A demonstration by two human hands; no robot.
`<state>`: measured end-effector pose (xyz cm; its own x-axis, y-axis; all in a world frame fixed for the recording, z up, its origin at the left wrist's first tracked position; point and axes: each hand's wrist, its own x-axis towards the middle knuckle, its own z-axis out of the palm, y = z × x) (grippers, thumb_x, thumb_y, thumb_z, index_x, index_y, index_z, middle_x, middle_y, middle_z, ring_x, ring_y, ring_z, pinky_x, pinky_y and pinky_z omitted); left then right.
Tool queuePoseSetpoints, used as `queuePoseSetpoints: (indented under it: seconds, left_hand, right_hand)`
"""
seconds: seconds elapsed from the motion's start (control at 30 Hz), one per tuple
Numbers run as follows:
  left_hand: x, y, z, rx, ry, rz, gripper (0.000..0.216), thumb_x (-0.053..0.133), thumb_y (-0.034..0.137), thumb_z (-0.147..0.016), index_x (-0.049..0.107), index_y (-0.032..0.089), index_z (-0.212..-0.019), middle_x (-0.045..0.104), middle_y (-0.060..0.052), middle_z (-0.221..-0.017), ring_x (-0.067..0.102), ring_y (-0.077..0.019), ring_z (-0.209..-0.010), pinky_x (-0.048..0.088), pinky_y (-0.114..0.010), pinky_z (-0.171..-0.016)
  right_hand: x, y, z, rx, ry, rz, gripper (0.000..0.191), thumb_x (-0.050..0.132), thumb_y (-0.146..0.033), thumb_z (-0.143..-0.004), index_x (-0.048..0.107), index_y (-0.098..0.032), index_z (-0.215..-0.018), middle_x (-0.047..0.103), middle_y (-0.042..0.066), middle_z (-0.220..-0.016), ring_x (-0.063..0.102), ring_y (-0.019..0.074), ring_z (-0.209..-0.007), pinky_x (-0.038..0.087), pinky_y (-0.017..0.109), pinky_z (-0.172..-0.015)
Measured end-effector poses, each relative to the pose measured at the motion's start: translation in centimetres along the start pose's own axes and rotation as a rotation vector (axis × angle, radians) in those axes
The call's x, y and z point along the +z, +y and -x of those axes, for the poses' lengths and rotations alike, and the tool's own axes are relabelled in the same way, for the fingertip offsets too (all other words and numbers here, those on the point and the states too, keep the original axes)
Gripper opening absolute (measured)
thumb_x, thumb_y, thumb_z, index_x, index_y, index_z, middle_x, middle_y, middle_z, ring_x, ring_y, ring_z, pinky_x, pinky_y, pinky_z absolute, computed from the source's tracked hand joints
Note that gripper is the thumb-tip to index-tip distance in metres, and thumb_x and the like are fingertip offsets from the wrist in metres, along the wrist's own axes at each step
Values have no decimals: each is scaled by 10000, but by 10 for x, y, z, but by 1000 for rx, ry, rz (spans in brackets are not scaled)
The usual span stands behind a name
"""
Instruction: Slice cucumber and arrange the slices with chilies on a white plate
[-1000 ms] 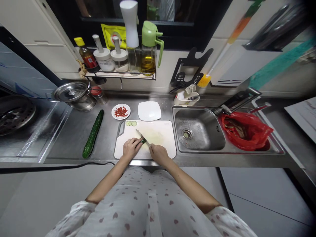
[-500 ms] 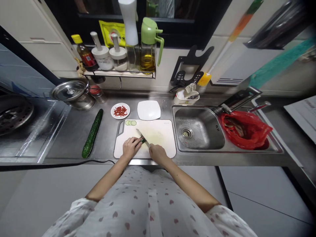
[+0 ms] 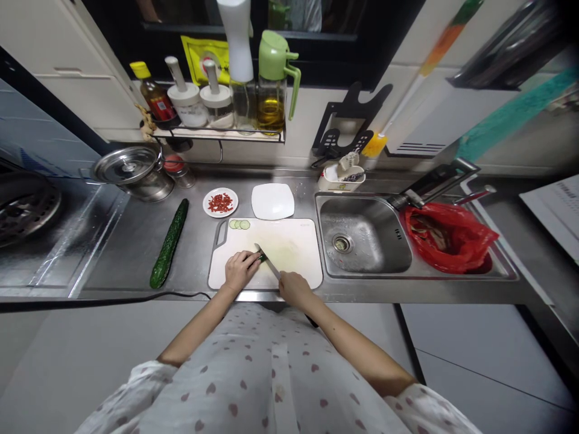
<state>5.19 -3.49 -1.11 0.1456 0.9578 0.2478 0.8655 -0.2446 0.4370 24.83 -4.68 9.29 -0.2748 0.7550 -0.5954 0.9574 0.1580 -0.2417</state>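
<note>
Cutting board [image 3: 298, 250], white with a grey handle opening on its left, lay flat on the metal tabletop [image 3: 122, 256], close to the front edge. Left hand [image 3: 242, 269] was over the board's near left part; its grip was clamped on a short dark-green cucumber piece [image 3: 262, 257], mostly covered by the fingers. Right hand [image 3: 295, 288] was at the board's near edge, its grip closed around the handle of a knife [image 3: 271, 266]. The blade slanted towards the board's far left corner, at the piece's right end; whether it touched the piece could not be determined. Thin cucumber slices [image 3: 239, 225] overlapped in the board's far left corner. A whole cucumber [image 3: 169, 244] lay left of the board, its lower end towards the tabletop's front edge. Beyond the board's far edge stood a round plate [image 3: 207, 205] of chopped red pieces [image 3: 221, 203] and, to its right, a square white plate [image 3: 272, 202].
</note>
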Motion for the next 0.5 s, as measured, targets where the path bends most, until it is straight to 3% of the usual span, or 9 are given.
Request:
queuePoseSetpoints:
  seconds: [0.5]
  left_hand:
    - [1,-1,-2,-1,0,28,266,520,398,-917,696,302,-1092,656,-56,-938,572,-183,-868,429,-308,-748]
  right_hand:
    - [-4,-7,-18,-36,42,-6,287,402,-146,-906,622,-133,-1090,683,162,-1034,643,246,-981,443,301,-751]
